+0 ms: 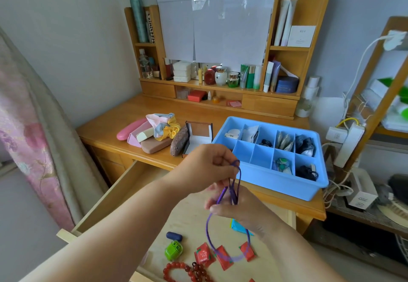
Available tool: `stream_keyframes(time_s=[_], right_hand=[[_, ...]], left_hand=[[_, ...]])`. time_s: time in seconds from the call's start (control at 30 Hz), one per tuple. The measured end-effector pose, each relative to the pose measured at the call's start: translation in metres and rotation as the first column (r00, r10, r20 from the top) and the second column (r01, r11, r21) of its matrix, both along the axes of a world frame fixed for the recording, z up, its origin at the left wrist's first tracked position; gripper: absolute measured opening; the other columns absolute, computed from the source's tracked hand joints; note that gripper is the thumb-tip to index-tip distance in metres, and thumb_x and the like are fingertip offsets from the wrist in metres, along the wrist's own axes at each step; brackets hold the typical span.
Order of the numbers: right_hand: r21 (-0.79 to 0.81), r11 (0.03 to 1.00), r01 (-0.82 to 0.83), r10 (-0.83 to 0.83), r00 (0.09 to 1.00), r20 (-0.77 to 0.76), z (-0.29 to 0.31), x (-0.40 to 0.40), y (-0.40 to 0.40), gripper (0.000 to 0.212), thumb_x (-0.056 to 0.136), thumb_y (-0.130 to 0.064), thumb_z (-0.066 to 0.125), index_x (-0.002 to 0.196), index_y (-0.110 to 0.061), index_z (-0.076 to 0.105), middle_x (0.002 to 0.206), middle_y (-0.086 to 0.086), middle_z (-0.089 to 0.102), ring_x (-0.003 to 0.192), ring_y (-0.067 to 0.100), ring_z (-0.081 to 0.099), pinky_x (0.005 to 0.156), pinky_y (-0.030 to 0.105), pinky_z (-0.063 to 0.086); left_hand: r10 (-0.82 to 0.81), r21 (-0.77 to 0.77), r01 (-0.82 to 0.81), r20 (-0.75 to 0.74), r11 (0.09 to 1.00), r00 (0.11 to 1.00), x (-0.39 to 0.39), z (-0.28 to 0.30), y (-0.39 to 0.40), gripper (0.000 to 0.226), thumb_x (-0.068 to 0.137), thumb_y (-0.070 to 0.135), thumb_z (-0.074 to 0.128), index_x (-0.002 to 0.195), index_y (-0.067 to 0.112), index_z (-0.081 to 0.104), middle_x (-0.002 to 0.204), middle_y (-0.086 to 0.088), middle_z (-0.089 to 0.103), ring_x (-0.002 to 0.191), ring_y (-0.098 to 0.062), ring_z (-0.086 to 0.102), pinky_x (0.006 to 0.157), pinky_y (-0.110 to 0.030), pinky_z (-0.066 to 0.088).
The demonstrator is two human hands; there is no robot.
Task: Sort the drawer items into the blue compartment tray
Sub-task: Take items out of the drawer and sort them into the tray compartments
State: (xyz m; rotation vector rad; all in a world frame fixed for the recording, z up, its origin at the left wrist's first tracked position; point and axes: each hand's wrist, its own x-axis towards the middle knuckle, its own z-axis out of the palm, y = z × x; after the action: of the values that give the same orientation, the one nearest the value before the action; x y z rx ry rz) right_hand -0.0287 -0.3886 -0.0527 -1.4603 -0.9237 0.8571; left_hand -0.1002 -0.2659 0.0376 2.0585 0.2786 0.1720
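You hold a purple cord (228, 233) between both hands above the open drawer (123, 195). Your left hand (207, 167) pinches its top loop with curled fingers; your right hand (234, 209), just below, pinches the strands where they bunch, and one large loop hangs under that grip. To do this step well, I judge you should gather the hanging loop up into the right-hand pinch and wind it small before you move it, so that it does not snag on a divider or spill across two cells.

Below your grip, in the drawer, I count three red sachets (204, 255) in plain view and a sliver of a fourth at the bottom edge, one green case (173, 250), one dark blue capsule (174, 236), one red bead bracelet (187, 271) and one blue packet (237, 226) partly behind your right wrist.

Beyond your grip and to its right stands the blue compartment tray (273, 186) on the desk (106, 127). It has ten cells in two rows of five; seven show contents, and three in the near row, those closest to your hands, look bare. One of them seems the natural place for the cord.

Farther left of your grip lie one open jewellery box (198, 136), one pink case (130, 130), one brown case (154, 145), one speckled pouch (179, 141) and a heap of scrunchies (164, 127) that I cannot count.
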Motion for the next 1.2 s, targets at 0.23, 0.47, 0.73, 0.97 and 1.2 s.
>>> stream_keyframes(time_s=[0.23,0.47,0.73,0.97,1.2], right_hand=[[-0.238,0.971,0.006,0.006,0.999,0.050,-0.016,-0.003,-0.011,0.013,0.089,-0.010,0.059,0.102,-0.014,0.059,0.071,0.003,0.064,0.073,0.014,0.064,0.069,0.027,0.054],[-0.471,0.841,0.267,0.035,0.841,0.539,-0.020,-0.004,-0.012,0.057,0.075,-0.041,0.065,0.125,-0.045,0.037,0.100,-0.011,0.061,0.084,0.006,0.060,0.072,0.020,0.047],[-0.368,0.919,0.142,0.083,0.843,0.532,-0.022,-0.007,-0.005,0.019,0.091,-0.041,0.053,0.077,-0.030,0.050,0.071,-0.001,0.062,0.072,0.018,0.062,0.069,0.033,0.052],[-0.081,0.997,0.000,-0.012,0.989,-0.146,-0.020,0.007,-0.017,0.034,0.082,-0.044,0.066,0.084,-0.010,0.064,0.071,-0.002,0.067,0.077,0.022,0.064,0.076,0.031,0.051],[-0.030,0.905,0.424,-0.303,0.594,-0.745,-0.029,0.013,-0.008,0.048,0.073,-0.033,0.072,0.110,-0.005,0.063,0.105,0.013,0.071,0.091,0.027,0.070,0.090,0.052,0.052]], left_hand=[[0.305,0.038,-0.302,-0.106,0.952,0.947,0.001,-0.014,0.035,0.010,0.088,0.009,0.063,0.085,0.018,0.060,0.063,0.000,0.069,0.048,-0.008,0.058,0.049,-0.020,0.051],[0.088,0.271,0.034,-0.425,0.962,0.901,-0.006,-0.020,0.041,0.020,0.089,0.013,0.060,0.075,0.026,0.066,0.064,0.008,0.066,0.049,-0.001,0.054,0.049,-0.011,0.045],[-0.071,0.367,0.317,-0.550,0.875,0.832,-0.001,-0.001,0.034,0.010,0.089,0.029,0.060,0.084,0.027,0.068,0.076,0.014,0.062,0.068,-0.006,0.054,0.060,-0.014,0.042],[-0.035,0.274,0.154,-0.394,0.949,0.918,-0.009,-0.014,0.041,0.007,0.089,0.030,0.063,0.084,0.028,0.068,0.067,0.017,0.064,0.055,0.002,0.053,0.052,-0.011,0.042],[0.221,-0.097,-0.226,-0.058,0.969,0.974,-0.016,-0.078,-0.011,0.022,0.095,0.025,0.053,0.075,0.022,0.063,0.047,0.009,0.051,0.041,-0.003,0.042,0.047,-0.016,0.036]])
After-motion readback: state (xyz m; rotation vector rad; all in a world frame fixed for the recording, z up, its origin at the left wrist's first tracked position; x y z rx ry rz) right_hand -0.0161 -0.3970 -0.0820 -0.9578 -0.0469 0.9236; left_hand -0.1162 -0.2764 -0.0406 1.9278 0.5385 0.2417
